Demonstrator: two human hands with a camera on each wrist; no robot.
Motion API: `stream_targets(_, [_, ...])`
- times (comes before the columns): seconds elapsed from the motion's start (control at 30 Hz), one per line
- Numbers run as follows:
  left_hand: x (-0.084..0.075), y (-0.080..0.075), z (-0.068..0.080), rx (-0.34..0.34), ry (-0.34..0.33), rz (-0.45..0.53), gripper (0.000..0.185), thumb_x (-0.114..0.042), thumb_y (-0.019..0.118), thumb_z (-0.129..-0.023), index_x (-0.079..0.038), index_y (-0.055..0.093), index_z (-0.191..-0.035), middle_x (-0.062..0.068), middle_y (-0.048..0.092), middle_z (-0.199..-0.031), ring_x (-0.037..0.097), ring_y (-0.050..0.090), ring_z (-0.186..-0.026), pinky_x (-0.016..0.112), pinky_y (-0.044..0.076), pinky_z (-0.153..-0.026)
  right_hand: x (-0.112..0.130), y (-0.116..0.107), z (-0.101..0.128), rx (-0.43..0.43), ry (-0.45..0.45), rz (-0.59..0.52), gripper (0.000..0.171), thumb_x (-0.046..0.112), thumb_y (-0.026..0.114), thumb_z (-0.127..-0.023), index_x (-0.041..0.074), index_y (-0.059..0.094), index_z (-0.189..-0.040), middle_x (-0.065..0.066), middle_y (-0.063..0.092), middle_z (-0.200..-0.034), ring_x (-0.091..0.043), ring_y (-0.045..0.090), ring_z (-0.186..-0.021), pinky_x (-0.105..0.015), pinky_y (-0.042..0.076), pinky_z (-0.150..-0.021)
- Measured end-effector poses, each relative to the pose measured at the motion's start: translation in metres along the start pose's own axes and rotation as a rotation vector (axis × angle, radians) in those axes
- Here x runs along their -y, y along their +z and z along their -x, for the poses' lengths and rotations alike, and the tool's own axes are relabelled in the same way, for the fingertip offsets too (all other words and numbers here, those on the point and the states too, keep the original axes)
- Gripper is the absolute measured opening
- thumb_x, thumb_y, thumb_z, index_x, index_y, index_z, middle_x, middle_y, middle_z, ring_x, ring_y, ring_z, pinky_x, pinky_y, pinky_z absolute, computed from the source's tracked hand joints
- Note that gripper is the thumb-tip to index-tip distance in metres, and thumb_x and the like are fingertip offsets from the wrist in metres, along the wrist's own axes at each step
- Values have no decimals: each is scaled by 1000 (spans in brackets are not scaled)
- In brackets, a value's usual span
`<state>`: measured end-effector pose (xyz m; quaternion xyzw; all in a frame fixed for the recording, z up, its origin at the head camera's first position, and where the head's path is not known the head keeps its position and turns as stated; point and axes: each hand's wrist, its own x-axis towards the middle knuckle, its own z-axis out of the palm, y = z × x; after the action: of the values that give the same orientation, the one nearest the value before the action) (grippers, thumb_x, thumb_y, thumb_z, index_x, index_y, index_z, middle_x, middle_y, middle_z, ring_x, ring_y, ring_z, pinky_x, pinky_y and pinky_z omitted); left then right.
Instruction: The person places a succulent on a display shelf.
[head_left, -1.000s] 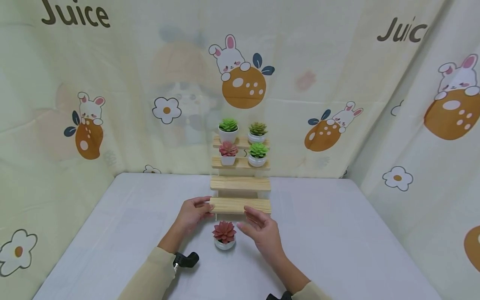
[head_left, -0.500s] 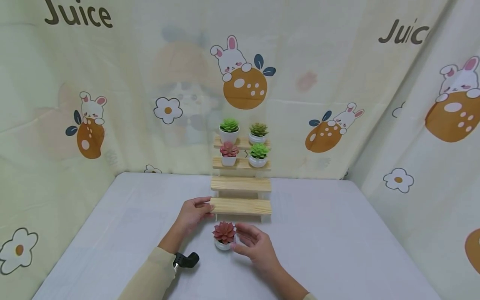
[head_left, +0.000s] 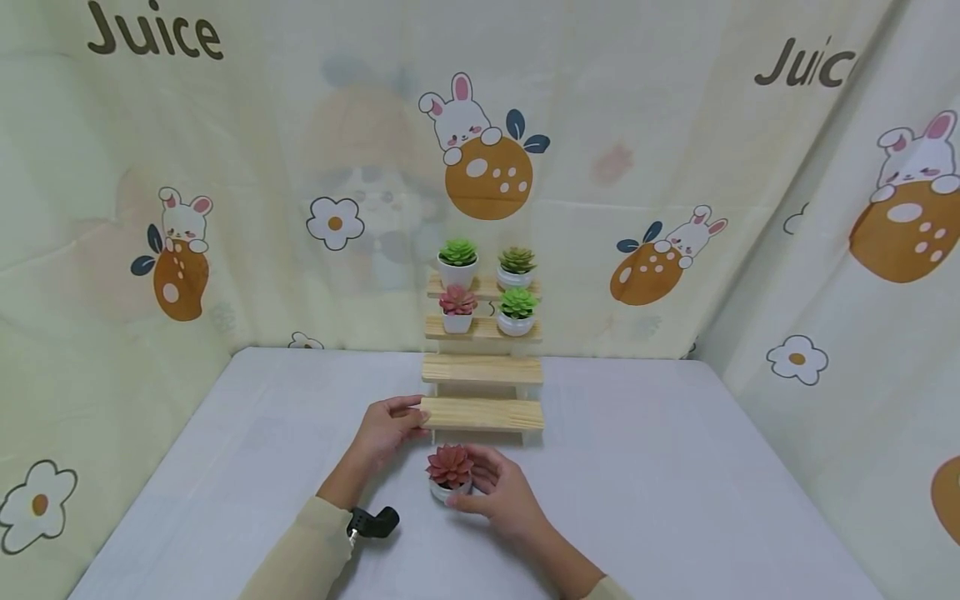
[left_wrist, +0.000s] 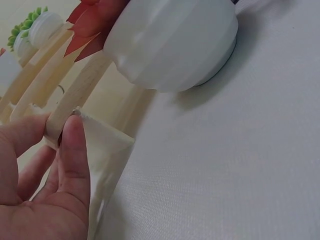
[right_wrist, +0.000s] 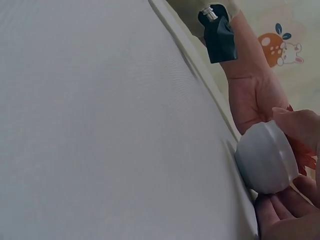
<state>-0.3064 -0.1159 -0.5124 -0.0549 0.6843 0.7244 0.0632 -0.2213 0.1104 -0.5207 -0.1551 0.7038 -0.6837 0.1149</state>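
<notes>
In the head view my left hand holds the left end of the lowest board of a stepped wooden plant stand. The left wrist view shows its thumb and fingers pinching that board's end. Just in front of the stand, a potted red succulent in a white ribbed pot stands upright on the table. My right hand holds this pot from its right side. In the right wrist view, thumb and fingers lie around the white pot, partly hidden behind it.
Two green succulents in white pots stand on the top board. One pink succulent and one green succulent stand on the board below. A white cloth covers the table, and a printed curtain hangs behind.
My right hand has moved from the lowest board's front down and left to the red succulent's pot, and its fingers have closed on it. My left hand stays on the board's end.
</notes>
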Motion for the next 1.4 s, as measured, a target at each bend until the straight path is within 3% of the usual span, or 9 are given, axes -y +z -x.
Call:
stream_targets(0.33, [0, 0, 0, 9, -1, -3, 38, -1, 70, -94, 2, 65, -132, 18, 73, -108, 18, 72, -85, 35, 67, -81, -1, 6, -5, -15, -18, 16, 74, -4, 86, -76, -11, 51, -141, -28, 58, -141, -33, 59, -130, -17, 54, -101])
stream_targets(0.8, [-3, -2, 0, 13, -1, -1, 39, 0, 70, -94, 4, 64, -133, 19, 73, -109, 18, 72, -84, 34, 67, -80, 0, 9, -10, -12, -20, 59, 70, -2, 87, -76, -10, 56, -137, -27, 61, -137, -27, 62, -125, -18, 55, -100])
stream_targets(1.17, [-3, -2, 2, 15, -10, -24, 41, -4, 71, -95, 2, 63, -135, 20, 73, -113, 19, 73, -85, 36, 66, -84, 0, 7, -8, -40, -3, 35, 65, 0, 88, -76, -8, 60, -134, -25, 66, -130, -23, 66, -117, -18, 57, -95])
stream_targets(1.4, [-3, -2, 1, 23, -7, -6, 41, -2, 71, -94, 3, 63, -134, 18, 74, -110, 18, 72, -84, 38, 66, -85, 1, 4, -8, -29, 17, -50, 65, -4, 86, -76, -9, 58, -135, -25, 68, -128, -16, 69, -111, -20, 60, -90])
